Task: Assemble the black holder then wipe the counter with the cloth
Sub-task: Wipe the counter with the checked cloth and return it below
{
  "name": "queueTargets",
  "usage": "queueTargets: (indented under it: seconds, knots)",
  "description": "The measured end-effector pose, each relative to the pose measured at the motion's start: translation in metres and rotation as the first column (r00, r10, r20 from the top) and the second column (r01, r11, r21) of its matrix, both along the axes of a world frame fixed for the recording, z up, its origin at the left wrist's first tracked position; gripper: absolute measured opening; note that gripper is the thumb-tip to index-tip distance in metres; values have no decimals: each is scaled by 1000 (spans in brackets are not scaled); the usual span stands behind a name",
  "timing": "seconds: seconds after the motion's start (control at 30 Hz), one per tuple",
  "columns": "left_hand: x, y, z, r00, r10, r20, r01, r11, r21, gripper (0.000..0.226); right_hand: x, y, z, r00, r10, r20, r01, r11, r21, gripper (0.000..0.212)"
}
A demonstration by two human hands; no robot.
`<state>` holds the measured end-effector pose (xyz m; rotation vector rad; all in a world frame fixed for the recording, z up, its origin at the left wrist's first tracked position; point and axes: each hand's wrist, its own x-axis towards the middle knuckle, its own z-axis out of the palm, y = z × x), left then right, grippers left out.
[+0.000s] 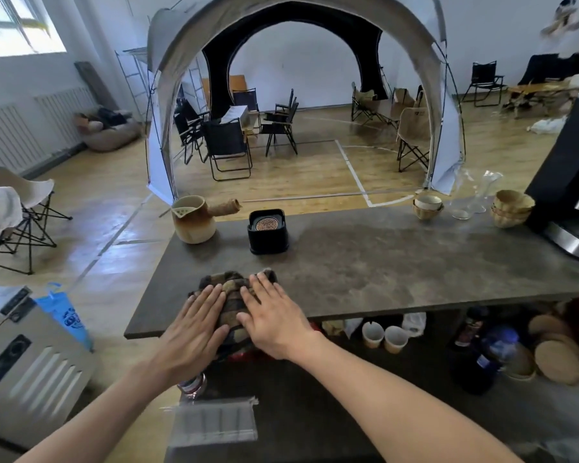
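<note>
grey counter (381, 262): cloth (232, 297) under flat left hand (194, 329), right hand (271, 320).

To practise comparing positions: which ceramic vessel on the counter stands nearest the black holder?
The tan pitcher with the long side handle, just left of the black holder. The stacked bowls and the second bowl stack sit far off to the right.

Landmark: square black plastic holder (268, 232), upright on the grey stone tabletop (381, 259), a round patterned disc in its top.
Cloth: brown checked cloth (232, 289), nearer than the holder, at the tabletop's near edge.
Hands: left hand (194, 325) and right hand (268, 315) flat on the cloth, fingers (211, 295) spread.
Pot: beige ceramic side-handled pot (194, 222), just left of the holder.
</note>
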<state>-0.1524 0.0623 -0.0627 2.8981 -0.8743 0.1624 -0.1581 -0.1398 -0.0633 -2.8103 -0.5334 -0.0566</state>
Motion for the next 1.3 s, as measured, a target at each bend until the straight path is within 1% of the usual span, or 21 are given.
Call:
queueTargets:
  seconds: [0.07,0.13,0.23,0.3,0.4,0.47,0.53,0.6,0.7,0.77,0.8,0.87,0.9,0.93,0.97,1.03,1.07,1.1,1.17,1.23,1.3]
  knots:
    - [-5,-44,1,999,-13,-48,14,1000,11,100,-11,-42,0,999,-34,-1,34,999,-14,62]
    - [-11,-89,2,998,-32,-61,32,999,-7,102,-22,-85,0,998,-70,-9,70,997,-21,62]
    - [-22,-158,2,995,-68,-69,66,997,-27,91,-38,-152,-1,991,-132,-9,132,991,-37,68]
    - [-27,-203,-1,994,-94,-55,94,996,-3,85,-50,-195,0,984,-179,0,179,983,-50,74]
    - [-32,-267,-2,991,-125,-55,128,991,37,80,-68,-256,1,971,-237,-16,236,970,-59,63]
    - [-36,-307,-3,986,-155,-59,158,986,58,73,-79,-294,2,964,-264,-29,262,963,-56,62]
    - [-41,-339,-3,981,-183,-66,186,981,51,71,-89,-327,5,960,-274,-48,272,961,-50,64]
    - [-41,-356,-3,978,-201,-62,205,977,62,74,-96,-349,9,965,-250,-78,245,967,-64,71]
    - [-38,-352,0,972,-235,3,233,967,108,80,-98,-360,13,975,-200,-100,190,977,-98,85]
    - [-34,-345,5,969,-246,-14,246,964,95,84,-96,-360,15,971,-200,-133,197,980,-29,87]
    - [-33,-343,7,969,-242,-48,245,968,51,85,-96,-359,17,964,-213,-161,223,973,50,88]
    - [-33,-340,12,967,-222,-126,214,974,-74,81,-97,-356,20,941,-292,-170,328,912,247,88]
    - [-33,-339,13,973,-193,-130,176,976,-131,78,-98,-354,22,916,-382,-121,400,856,329,84]
    - [-33,-337,14,984,-135,-120,113,978,-175,76,-98,-352,23,866,-496,-55,478,793,378,79]
    - [-33,-335,15,992,-46,-121,21,980,-197,78,-97,-349,24,791,-612,-14,570,729,380,76]
    - [-30,-334,17,969,134,-210,-175,966,-192,87,-94,-343,27,653,-756,-35,737,624,259,79]
    - [-28,-336,20,946,172,-274,-228,955,-189,90,-91,-340,27,623,-778,-76,774,601,200,80]
    - [-26,-339,22,931,169,-324,-246,946,-212,89,-86,-337,27,613,-781,-121,786,589,186,78]
    - [-22,-345,23,916,113,-385,-248,914,-322,84,-76,-334,25,599,-774,-207,795,545,266,66]
    - [-22,-347,25,877,48,-477,-300,832,-467,86,-71,-330,27,573,-757,-314,807,453,379,54]
    - [-25,-345,24,850,-11,-526,-339,753,-563,91,-76,-326,29,573,-706,-416,800,372,471,39]
